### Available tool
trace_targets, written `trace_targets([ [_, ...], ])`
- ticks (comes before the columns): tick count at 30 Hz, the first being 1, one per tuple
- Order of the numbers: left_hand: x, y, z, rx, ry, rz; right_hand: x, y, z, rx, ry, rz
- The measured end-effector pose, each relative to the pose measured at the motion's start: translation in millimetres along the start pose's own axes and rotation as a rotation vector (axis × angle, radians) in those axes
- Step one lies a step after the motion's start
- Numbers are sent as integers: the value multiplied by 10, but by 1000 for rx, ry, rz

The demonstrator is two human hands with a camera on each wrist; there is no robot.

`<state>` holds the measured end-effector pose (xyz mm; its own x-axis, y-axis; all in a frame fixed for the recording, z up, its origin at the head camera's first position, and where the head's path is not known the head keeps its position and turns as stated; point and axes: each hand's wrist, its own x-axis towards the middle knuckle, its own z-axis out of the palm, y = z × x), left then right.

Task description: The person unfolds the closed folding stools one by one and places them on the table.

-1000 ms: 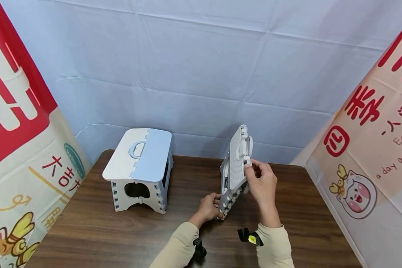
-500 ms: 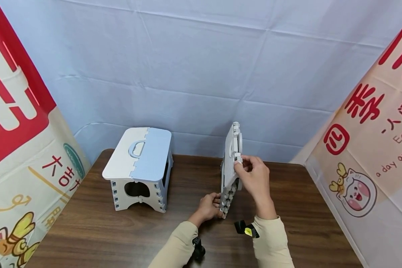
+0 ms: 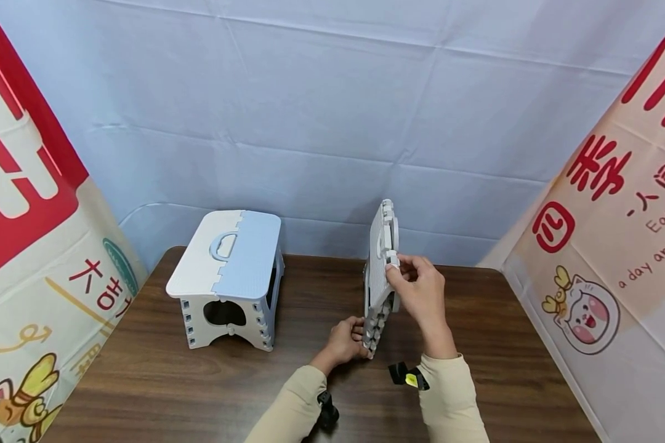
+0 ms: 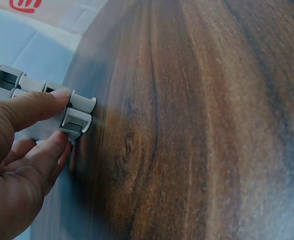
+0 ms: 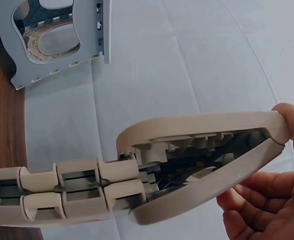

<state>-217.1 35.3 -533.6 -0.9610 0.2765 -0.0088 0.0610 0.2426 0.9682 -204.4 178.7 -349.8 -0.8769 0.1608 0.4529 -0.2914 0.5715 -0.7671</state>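
Brown tabletop [image 3: 161,381]: blue-white stool [image 3: 231,284] stands unfolded at ten o'clock; pale stool [image 3: 377,277] at one o'clock, left hand [image 3: 343,342] pinching its lower end, right hand [image 3: 422,292] its top, looks nearly folded, top halves gapped.

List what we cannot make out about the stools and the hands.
Head view: far side of the standing stool, hidden behind its own top.
Left wrist view: rest of the held stool, cut off by the left edge.
Right wrist view: the held stool's deepest inner parts, lost in shadow.
Right wrist view: rest of the right hand, cut off by the right edge.
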Motion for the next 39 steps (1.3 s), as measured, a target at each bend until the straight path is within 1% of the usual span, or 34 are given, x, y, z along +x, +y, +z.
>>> trace_targets([
  [3, 4, -3, 9, -10, 1, 10, -1, 17, -5, -3, 4, 3],
  [9, -2, 17, 11, -33, 8, 1, -7, 21, -1, -8, 9, 0],
  [17, 5, -12, 12, -4, -1, -10, -11, 19, 21, -22, 32, -20],
  [20, 2, -19, 8, -6, -2, -13, -15, 24, 22, -22, 43, -25],
  [22, -9, -13, -6, 8, -6, 0, -19, 30, 26, -22, 53, -26],
  [27, -68, 18, -58, 93, -8, 32, -31, 37, 44, -18, 54, -31],
  [29, -90, 37, -81, 114, -11, 40, -33, 38, 47, -11, 54, -34],
  [35, -130, 111, -187, 114, -29, 81, -39, 45, 46, 2, 87, -31],
  [39, -138, 187, -241, 98, -44, 103, -39, 54, 43, -7, 87, -25],
])
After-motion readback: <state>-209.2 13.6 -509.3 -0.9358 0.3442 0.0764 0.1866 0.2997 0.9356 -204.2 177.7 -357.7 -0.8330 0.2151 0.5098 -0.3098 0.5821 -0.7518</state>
